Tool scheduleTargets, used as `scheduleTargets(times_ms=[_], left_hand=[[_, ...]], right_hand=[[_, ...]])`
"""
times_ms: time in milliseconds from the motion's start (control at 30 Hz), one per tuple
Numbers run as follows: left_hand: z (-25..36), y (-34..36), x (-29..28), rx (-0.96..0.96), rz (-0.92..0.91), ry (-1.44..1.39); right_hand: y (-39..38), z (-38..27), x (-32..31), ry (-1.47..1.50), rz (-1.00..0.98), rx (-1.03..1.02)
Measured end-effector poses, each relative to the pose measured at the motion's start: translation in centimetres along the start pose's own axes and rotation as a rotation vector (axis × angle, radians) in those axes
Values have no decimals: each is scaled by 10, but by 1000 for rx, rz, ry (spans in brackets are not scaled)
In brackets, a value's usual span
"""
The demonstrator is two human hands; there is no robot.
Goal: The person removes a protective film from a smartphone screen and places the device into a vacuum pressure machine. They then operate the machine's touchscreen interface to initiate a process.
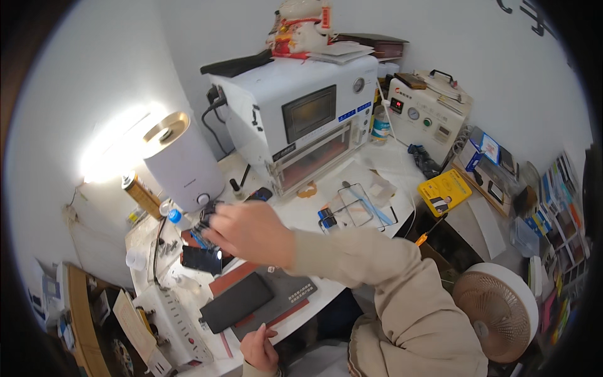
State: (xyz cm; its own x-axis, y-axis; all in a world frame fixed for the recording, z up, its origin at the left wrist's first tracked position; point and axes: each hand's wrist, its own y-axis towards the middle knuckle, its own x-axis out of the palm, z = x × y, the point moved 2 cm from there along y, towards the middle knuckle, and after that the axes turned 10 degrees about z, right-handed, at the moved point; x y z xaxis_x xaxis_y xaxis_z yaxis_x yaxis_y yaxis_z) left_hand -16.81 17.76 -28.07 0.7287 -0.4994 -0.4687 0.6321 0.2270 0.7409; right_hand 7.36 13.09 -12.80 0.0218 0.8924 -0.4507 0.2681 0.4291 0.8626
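Observation:
My right hand (248, 234) reaches across the bench toward the left, its fingers closed around something small and dark that I cannot make out. Below those fingers is a black phone-like device (201, 259) with a bright reflection at one edge. A blue-capped bottle (179, 218) stands just beyond the fingertips. Low in the view, my left hand (259, 349) rests by the bench's front edge, fingers loosely bent and apart, nothing seen in it. Nearest to it are a black flat case (237, 302) and a dark grey mat (294, 290) over a reddish one.
A white machine (257, 100) with a dark screen stands at the back, a white humidifier (188, 169) left of it. Wire frames (355, 206) lie at centre right. A second machine (427, 113), a yellow box (444, 191) and a fan (495, 311) are to the right.

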Motion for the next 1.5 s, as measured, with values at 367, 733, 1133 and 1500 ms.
scheduleTargets(times_ms=[367,733,1133,1500], left_hand=[[-6,-6,2,-36,191,-81],[-4,10,-16,-7,23,-84],[-21,72,-41,-139,-185,363],[-50,86,-16,-143,-374,364]], right_hand=[[-138,-3,-99,163,164,560],[-204,11,-105,-2,116,775],[-164,39,-34,-228,-156,463],[-181,71,-68,-428,117,578]])
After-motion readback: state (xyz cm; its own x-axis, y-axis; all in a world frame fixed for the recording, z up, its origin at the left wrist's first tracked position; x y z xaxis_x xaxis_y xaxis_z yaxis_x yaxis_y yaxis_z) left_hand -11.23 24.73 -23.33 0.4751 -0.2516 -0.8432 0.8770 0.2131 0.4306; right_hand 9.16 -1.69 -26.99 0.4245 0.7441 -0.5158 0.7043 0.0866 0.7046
